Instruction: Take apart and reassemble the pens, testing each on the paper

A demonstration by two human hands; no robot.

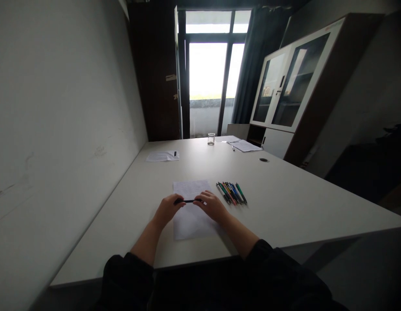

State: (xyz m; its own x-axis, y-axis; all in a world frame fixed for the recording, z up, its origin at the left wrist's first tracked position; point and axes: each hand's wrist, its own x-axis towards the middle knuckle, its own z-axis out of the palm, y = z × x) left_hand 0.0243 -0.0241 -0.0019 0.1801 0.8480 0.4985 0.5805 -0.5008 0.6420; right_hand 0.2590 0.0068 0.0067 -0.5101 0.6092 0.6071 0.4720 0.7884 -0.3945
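Observation:
A thin black pen (189, 201) lies level between my two hands, over a sheet of paper with printed lines (190, 224). My left hand (168, 209) is closed around its left end, which shows dark at the fingertips. On the other end, my right hand (212, 204) is closed too, with a small white bit visible by the fingers. Just right of the paper, several pens (232, 193) in green, blue, yellow, red and black lie side by side in a row.
Toward the far edge of the white table (284, 203) stands a clear glass (211, 138). Papers (247, 145) with a pen (233, 148) lie at the far right, and another sheet (160, 156) at the far left. A wall (74, 129) borders the table's left side.

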